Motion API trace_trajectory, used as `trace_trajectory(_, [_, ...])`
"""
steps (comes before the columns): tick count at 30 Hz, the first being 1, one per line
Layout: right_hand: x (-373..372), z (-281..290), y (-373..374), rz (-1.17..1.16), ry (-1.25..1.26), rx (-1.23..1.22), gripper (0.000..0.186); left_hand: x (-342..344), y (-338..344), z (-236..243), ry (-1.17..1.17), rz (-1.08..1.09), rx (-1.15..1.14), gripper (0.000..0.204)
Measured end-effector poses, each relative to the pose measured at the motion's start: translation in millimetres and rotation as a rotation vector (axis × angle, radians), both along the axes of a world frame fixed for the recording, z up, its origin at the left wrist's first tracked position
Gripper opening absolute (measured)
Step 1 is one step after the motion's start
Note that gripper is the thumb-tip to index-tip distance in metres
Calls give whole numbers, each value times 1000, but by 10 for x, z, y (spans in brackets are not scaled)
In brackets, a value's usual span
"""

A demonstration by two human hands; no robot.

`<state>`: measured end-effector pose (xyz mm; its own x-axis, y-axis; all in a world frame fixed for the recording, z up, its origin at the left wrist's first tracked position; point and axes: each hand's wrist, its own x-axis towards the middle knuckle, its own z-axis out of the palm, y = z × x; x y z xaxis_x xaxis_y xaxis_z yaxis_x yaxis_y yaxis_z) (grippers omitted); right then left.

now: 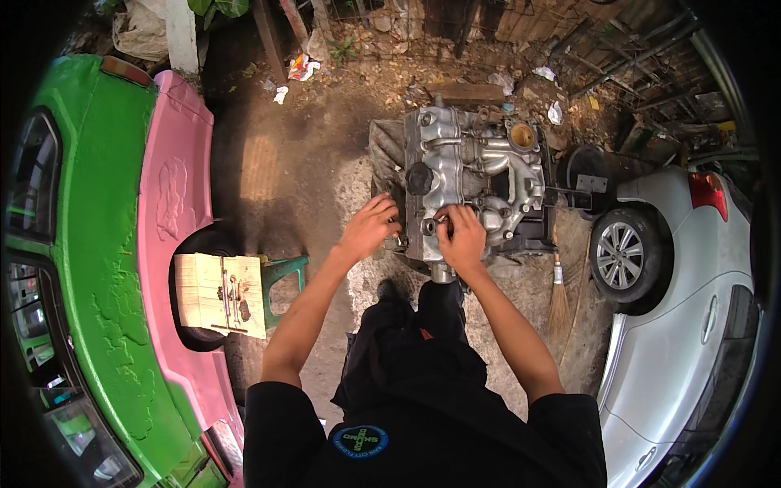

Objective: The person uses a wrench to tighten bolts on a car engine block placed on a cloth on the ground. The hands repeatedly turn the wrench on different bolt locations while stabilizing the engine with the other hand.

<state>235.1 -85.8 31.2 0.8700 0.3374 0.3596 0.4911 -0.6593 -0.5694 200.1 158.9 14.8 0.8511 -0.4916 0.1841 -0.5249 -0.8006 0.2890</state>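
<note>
A grey metal engine stands in front of me, with a ribbed cover, a round black cap and a branched silver manifold on its right side. My left hand is at the engine's near left side, its fingers curled in by small parts there. Whatever those fingers hold is hidden. On the near end of the cover rests my right hand, fingers bent and drawn together beside a round fitting. Its fingertips are partly covered, so anything in them cannot be made out.
At left, a green stool bears cardboard with several tools, beside a green and pink vehicle. A broom lies at right, near a silver car. Litter and a wooden block lie behind the engine.
</note>
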Motion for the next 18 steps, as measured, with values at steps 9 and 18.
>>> trace_trajectory(9, [-2,37,14,-5,18,10,13,84,-117,44,-57,-33,83,14])
trace_trajectory(18, [13,11,9,-6,10,24,13,115,-124,78,-39,-62,111,17])
